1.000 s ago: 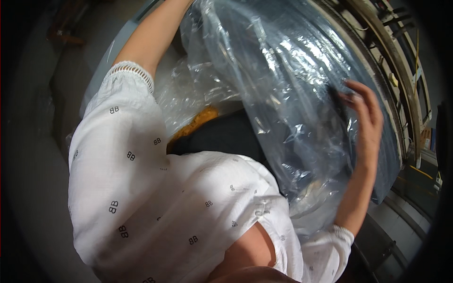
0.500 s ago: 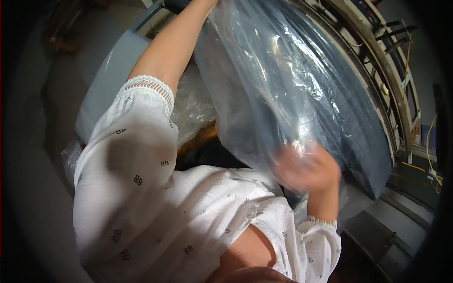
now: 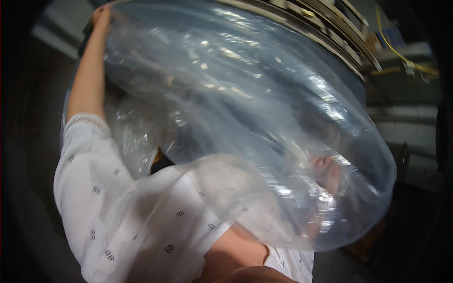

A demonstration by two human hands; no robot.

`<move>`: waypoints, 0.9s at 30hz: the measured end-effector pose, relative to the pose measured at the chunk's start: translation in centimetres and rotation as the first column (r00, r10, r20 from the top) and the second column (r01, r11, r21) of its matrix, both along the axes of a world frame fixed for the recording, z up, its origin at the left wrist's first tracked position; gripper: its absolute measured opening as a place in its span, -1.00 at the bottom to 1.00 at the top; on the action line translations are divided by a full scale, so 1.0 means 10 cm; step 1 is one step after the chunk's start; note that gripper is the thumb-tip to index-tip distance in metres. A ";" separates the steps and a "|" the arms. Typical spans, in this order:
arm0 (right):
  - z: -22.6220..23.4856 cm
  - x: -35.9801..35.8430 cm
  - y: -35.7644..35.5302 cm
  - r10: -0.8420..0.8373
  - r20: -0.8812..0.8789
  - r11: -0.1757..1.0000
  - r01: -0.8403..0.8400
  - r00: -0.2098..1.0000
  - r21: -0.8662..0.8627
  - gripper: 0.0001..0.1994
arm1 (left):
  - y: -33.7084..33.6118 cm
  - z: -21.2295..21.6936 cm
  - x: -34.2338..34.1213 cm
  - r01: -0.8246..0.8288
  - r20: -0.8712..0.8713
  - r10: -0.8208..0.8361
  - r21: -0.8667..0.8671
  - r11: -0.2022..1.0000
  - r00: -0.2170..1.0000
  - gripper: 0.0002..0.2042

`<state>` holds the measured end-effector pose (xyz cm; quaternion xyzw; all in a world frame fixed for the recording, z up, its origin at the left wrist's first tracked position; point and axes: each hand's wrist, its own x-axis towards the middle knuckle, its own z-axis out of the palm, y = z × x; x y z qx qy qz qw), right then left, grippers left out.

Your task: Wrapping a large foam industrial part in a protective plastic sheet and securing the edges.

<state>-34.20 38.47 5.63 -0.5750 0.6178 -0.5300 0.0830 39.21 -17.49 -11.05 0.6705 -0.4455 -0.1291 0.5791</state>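
Observation:
A large sheet of clear plastic film (image 3: 222,89), possibly a bag, billows across the view, full of shiny creases. At the far left, my left arm is stretched out and my left hand (image 3: 101,15) is closed on the film's edge. My right hand (image 3: 326,173) shows only through the film, on the near right. Its fingers look curled but are blurred, so what they hold is unclear. Under the plastic lies a blue-grey surface (image 3: 179,35).
Beyond the film runs a long rail-like frame (image 3: 325,23). A yellow cord (image 3: 401,54) hangs at the far right near shelving. More crumpled clear plastic (image 3: 134,137) lies beside my left arm.
My left hand has swung out to the left with the film's edge. The film has spread wide and ballooned toward me and to the right, now covering my right hand.

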 end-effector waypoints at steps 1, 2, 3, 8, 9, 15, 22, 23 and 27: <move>-0.10 0.27 -0.22 -0.148 -0.017 0.986 0.146 0.989 -0.078 -0.69 | -0.08 0.00 -0.10 0.162 -0.167 -0.138 0.136 0.977 0.976 -0.62; -0.27 0.27 -0.34 -0.274 0.009 0.949 0.272 0.962 -0.161 -0.68 | -0.01 0.20 -0.20 0.320 -0.236 -0.285 0.126 0.939 0.929 -0.65; -0.09 -0.71 -0.26 -0.405 0.006 0.891 0.396 0.914 -0.222 -0.67 | -0.02 0.17 -0.36 0.363 -0.141 -0.338 0.218 0.906 0.930 -0.67; 1.06 -2.66 0.66 -0.770 -0.622 0.353 0.908 0.144 -0.227 -0.60 | 0.00 -0.22 -1.09 0.397 0.229 -0.372 -0.069 0.915 0.899 -0.68; 0.99 -2.06 0.03 -0.685 -0.694 0.416 0.901 0.222 -0.122 -0.58 | 0.04 -0.10 -0.88 0.324 0.245 -0.290 -0.111 0.940 0.925 -0.69; 0.00 -0.88 -1.34 -0.395 -0.916 0.908 0.181 0.070 -0.378 -0.65 | 0.44 -0.09 0.01 0.024 0.324 0.026 -0.149 0.989 0.946 -0.66; -0.87 -1.52 -1.69 -0.033 -0.752 0.912 0.328 0.658 0.246 -0.56 | 0.76 0.01 0.52 0.012 0.629 -0.037 0.044 0.999 0.777 -0.68; -0.87 -1.38 -1.83 -0.116 -0.726 0.905 0.374 0.678 0.205 -0.60 | 0.80 -0.05 0.49 0.021 0.624 -0.050 0.053 0.998 0.780 -0.68; -0.85 -1.16 -2.27 -0.524 -0.764 0.782 0.567 0.375 -0.258 -0.65 | 0.85 0.05 0.36 -0.119 0.697 0.064 0.031 0.992 0.714 -0.68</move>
